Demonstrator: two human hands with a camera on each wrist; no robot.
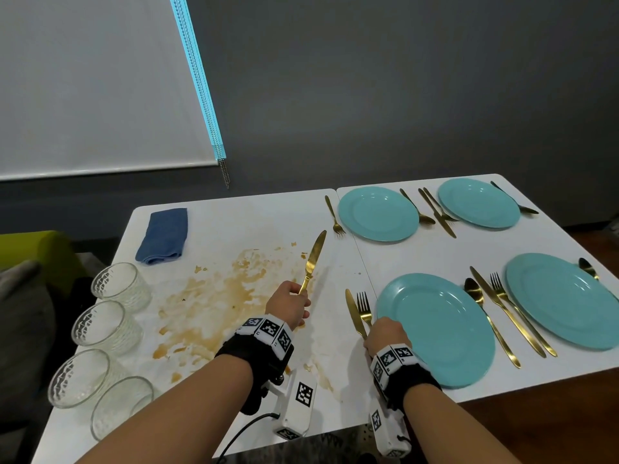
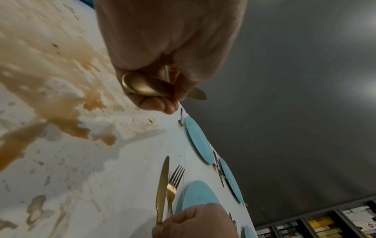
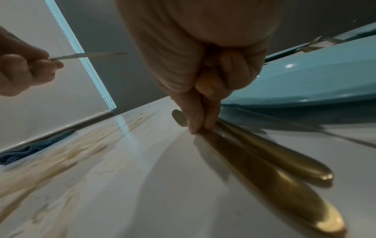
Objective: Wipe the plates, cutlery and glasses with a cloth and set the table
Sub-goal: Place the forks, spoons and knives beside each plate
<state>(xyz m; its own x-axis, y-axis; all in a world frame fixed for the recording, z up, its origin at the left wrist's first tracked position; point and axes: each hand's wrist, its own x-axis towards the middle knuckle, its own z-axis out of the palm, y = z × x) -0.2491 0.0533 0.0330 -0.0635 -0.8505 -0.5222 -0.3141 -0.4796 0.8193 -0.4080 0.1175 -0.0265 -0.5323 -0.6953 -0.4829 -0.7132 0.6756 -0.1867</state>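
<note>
On the stained white table (image 1: 268, 222), the left hand (image 1: 288, 306) grips a raised knife (image 1: 313, 259) left of the near plate (image 1: 435, 333); the right hand (image 1: 385, 336) pinches a second knife (image 1: 353, 313) lying near that plate's left rim.

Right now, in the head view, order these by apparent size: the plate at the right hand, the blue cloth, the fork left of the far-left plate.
1. Plate: largest, though also nearest the camera.
2. Cloth.
3. Fork: smallest.
</note>
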